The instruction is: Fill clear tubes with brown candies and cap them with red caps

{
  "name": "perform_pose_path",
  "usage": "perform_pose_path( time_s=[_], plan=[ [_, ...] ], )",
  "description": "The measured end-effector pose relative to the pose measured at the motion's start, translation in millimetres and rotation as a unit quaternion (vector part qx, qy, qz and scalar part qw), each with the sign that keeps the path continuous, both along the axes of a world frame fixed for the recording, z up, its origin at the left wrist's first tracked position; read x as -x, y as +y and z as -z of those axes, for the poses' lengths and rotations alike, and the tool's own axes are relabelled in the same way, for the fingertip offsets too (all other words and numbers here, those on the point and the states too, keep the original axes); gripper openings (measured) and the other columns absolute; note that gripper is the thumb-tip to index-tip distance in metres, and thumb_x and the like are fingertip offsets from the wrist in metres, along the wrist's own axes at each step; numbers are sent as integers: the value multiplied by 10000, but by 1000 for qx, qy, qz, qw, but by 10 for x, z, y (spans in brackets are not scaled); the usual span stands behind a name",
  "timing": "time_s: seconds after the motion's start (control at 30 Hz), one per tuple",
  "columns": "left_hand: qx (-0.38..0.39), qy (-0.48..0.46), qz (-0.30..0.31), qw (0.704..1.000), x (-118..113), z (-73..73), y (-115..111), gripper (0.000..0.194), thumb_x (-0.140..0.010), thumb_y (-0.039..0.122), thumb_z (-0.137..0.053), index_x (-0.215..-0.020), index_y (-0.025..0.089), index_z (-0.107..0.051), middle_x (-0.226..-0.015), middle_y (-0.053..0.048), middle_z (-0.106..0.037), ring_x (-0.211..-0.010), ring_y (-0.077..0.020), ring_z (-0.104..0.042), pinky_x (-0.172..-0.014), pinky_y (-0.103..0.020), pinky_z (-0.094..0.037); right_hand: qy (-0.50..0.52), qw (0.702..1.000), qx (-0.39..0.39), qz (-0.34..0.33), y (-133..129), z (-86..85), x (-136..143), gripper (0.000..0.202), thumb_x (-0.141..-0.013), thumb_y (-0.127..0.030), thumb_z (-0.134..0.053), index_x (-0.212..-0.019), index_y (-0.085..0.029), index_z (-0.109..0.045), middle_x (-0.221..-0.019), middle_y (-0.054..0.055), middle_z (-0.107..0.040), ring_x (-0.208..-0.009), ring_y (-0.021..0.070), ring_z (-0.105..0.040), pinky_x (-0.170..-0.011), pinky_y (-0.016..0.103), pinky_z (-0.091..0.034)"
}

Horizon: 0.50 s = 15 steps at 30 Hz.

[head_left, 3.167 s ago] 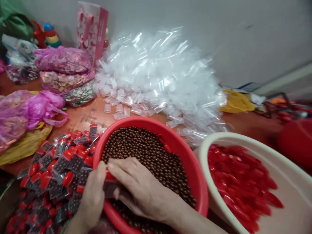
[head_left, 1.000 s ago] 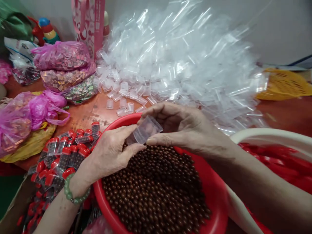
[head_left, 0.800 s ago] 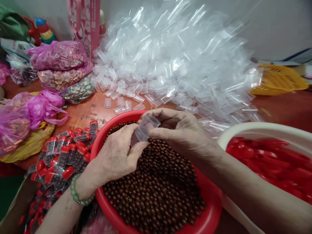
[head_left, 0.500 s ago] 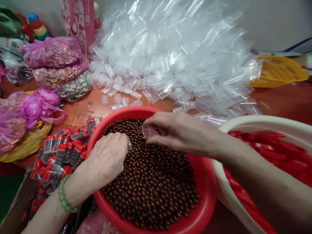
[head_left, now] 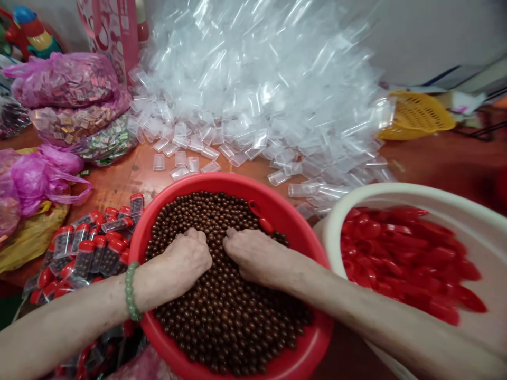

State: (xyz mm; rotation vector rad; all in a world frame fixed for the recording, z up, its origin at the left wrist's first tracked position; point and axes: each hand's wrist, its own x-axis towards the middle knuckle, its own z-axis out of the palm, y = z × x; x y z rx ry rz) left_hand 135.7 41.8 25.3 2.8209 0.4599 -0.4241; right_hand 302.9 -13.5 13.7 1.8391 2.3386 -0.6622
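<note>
Both left hand [head_left: 187, 262] and right hand [head_left: 255, 255], curled and near each other, press into the brown balls [head_left: 222, 316] inside the red tub [head_left: 229, 180]; whether either grips anything, I cannot tell.

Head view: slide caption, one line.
Left hand and right hand among brown beads in a red basin, clear containers heaped behind.

two hands [head_left: 184, 262] [head_left: 255, 257], two tubs [head_left: 227, 180] [head_left: 396, 188]
</note>
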Motion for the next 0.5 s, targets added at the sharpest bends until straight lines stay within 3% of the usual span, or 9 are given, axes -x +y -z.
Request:
perform_pose_path(
  time_s=[0.13,0.3,0.4,0.5],
  plan=[
    [68,2,-5,998,-6,143,105,257,-709,26,-580,-952,85,-637,-1048,-183,-664,-1013,-294,-637,-887,-416,-550,38,999,38,-3,-50,14,-20,281,-614,-12,-557,-852,-135,-642,-885,122,-706,-791,234,-683,-699,303,-511],
    [106,-21,-56,993,-2,48,165,239,-758,71,-557,-991,104,-592,-1036,-130,-654,-898,-226,-655,-816,-337,-569,116,992,25,37,-104,-74,-102,237,-708,-88,-582,-934,-155,-600,-906,69,-692,-828,200,-660,-749,288,-508],
    [158,-98,-94,978,30,-1,188,220,-811,116,-550,-1030,120,-577,-1058,-111,-650,-939,-223,-636,-855,-351,-552,186,980,-10,70,-158,-139,-155,225,-801,-172,-587,-1026,-169,-592,-971,64,-696,-861,191,-659,-773,293,-517],
    [224,-208,-144,941,84,-16,189,226,-827,163,-596,-1051,146,-581,-1030,-83,-658,-950,-221,-625,-885,-374,-533,281,954,-44,100,-218,-140,-198,207,-828,-230,-597,-1030,-187,-606,-949,53,-710,-846,192,-671,-763,302,-530]
  ],
)
